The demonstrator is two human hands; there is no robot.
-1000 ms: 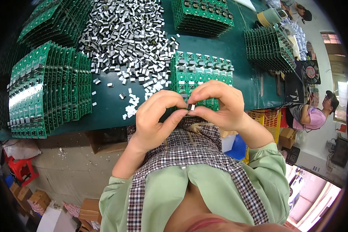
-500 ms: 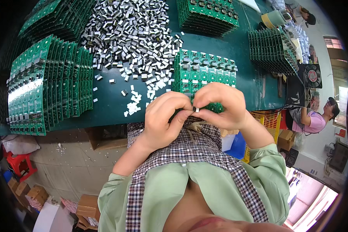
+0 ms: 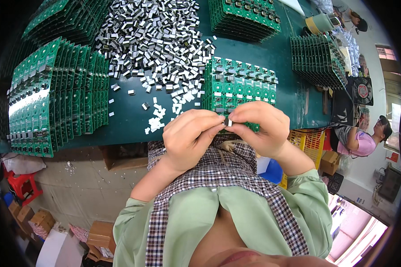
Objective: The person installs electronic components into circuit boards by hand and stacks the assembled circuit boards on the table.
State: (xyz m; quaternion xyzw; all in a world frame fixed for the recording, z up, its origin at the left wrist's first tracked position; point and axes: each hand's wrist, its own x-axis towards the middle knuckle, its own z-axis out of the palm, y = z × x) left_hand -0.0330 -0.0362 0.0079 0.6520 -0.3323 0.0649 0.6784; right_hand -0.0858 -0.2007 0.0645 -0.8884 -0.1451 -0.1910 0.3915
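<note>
**Small part (image 3: 229, 122) up at the fingertips, right hand (image 3: 265, 127) has it**

From my end: right thumb and forefinger are closed on the small part, gap no wider than the part itself; left hand (image 3: 188, 135) has thumb and forefinger nearly together at its left end; whether they pinch it or only touch it, I can't tell, fingers hide that side. Part sits just this side of the near board stack (image 3: 243, 86), around the table's (image 3: 131, 118) near edge; height above the table I can't judge.

It shows a dark side and a white face; looks like a stiff little block, so I'd expect next to no weight and no give; white face could be slick, so pinch square, not on a corner; loose parts in the pile (image 3: 151, 40) show thin legs, likely easy to bend; I'd take it by the solid body, fingers clear of any legs, light squeeze only.

Pile is beyond the left hand; white scraps (image 3: 155, 123) lie nearer, left of that hand; tall board rack (image 3: 53, 98) stands farther left.
</note>
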